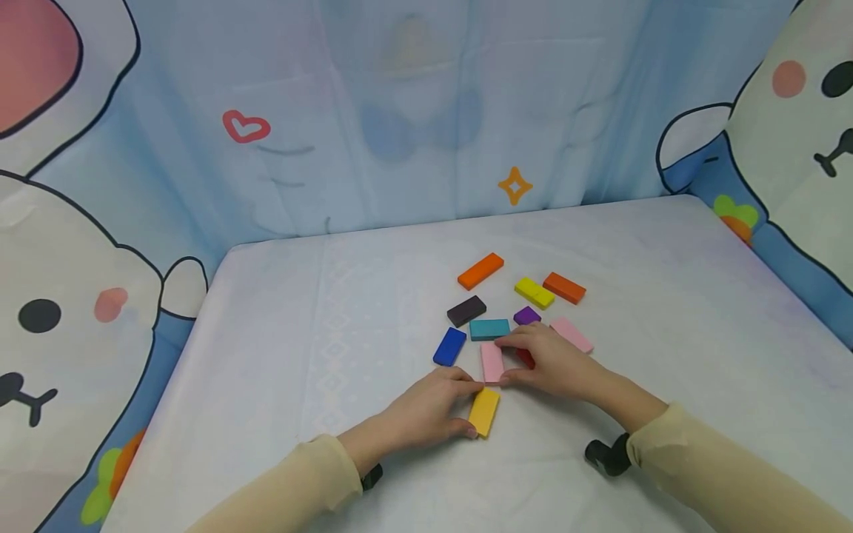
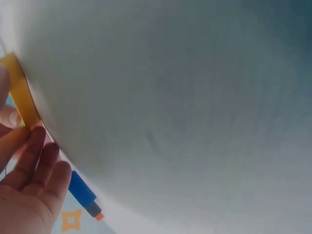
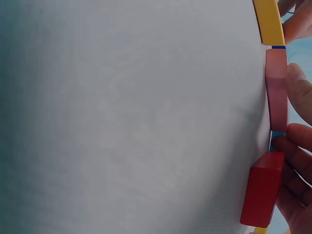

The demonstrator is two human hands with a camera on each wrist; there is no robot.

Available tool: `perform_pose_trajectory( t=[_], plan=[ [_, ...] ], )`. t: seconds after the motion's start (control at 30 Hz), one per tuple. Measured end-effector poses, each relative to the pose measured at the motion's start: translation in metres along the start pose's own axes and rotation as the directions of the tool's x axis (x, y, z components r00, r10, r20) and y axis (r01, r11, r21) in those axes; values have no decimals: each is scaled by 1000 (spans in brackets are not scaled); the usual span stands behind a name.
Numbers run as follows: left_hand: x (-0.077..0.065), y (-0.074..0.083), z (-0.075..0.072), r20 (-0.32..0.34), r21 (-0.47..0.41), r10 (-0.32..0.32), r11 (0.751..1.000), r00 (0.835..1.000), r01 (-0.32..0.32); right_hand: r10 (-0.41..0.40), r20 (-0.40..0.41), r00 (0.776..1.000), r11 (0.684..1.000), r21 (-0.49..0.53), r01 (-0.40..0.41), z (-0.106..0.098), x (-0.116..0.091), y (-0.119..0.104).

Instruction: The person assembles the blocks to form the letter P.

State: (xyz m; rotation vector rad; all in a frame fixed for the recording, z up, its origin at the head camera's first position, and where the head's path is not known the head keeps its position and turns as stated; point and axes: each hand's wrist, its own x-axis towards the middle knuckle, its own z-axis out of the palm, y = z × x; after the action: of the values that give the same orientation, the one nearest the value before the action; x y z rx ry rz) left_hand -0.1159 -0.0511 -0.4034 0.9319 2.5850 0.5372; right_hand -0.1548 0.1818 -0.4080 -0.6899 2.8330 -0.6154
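Observation:
My left hand (image 1: 426,411) pinches a yellow block (image 1: 484,412) by its ends, thumb at the near end and index finger at the far end. With thumb and index finger, my right hand (image 1: 553,363) holds a pink block (image 1: 492,363) end to end. The pink block lies just beyond the yellow one. Partly hidden under the right hand is a red block (image 1: 526,357), which shows beside the fingers in the right wrist view. A teal block (image 1: 489,329) lies at the pink block's far end, and a blue block (image 1: 449,346) is to its left.
Farther back on the white-covered table (image 1: 280,355) lie a black block (image 1: 466,311), a purple block (image 1: 527,315), a lemon-yellow block (image 1: 534,293) and two orange blocks, one at the back (image 1: 480,271). A second pink block (image 1: 571,334) sits beyond the right wrist. A printed curtain (image 1: 400,111) hangs behind.

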Motion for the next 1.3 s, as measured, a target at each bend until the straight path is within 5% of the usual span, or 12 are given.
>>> perform_pose_trajectory(
  t=[0.23, 1.3],
  plan=[
    [0, 4, 4, -26, -15, -63, 998, 998, 62, 22, -41, 999, 1000, 3, -22, 5, -2, -1],
    [1, 6, 7, -92, -21, -121, 993, 988, 120, 34, -92, 995, 999, -21, -36, 12, -3, -8]
  ],
)
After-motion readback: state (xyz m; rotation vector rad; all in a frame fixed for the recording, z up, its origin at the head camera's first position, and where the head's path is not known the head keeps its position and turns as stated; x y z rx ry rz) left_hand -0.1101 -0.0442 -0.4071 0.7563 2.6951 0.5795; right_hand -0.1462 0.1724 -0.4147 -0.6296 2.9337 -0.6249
